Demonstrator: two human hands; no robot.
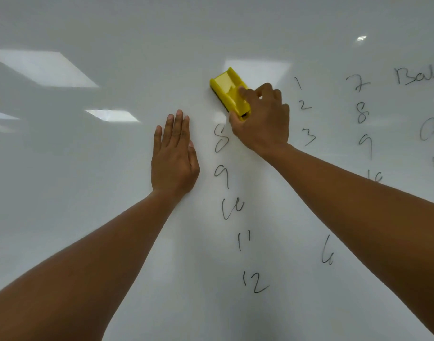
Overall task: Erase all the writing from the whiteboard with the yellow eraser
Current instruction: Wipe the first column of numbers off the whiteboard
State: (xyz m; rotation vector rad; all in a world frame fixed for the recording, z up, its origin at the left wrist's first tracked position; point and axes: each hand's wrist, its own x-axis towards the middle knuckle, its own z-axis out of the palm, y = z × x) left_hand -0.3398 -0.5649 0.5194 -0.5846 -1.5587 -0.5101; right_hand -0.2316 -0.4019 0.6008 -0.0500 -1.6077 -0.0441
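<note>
eraser: yellow eraser point(229, 93) pressed on the whiteboard point(112, 193), just above the 8 point(221, 139)
right hand: my right hand point(262, 121) grips its lower end
left hand: my left hand point(174, 156) lies flat, fingers straight, beside the numbers

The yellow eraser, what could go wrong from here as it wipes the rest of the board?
The left hand lies flat on the whiteboard right beside the 8 and 9; it may smear ink or block the stroke. The right hand pinches only one end of the yellow eraser, so it could tilt and leave streaks. Writing at the right edge, like the word, is easy to miss.
</note>
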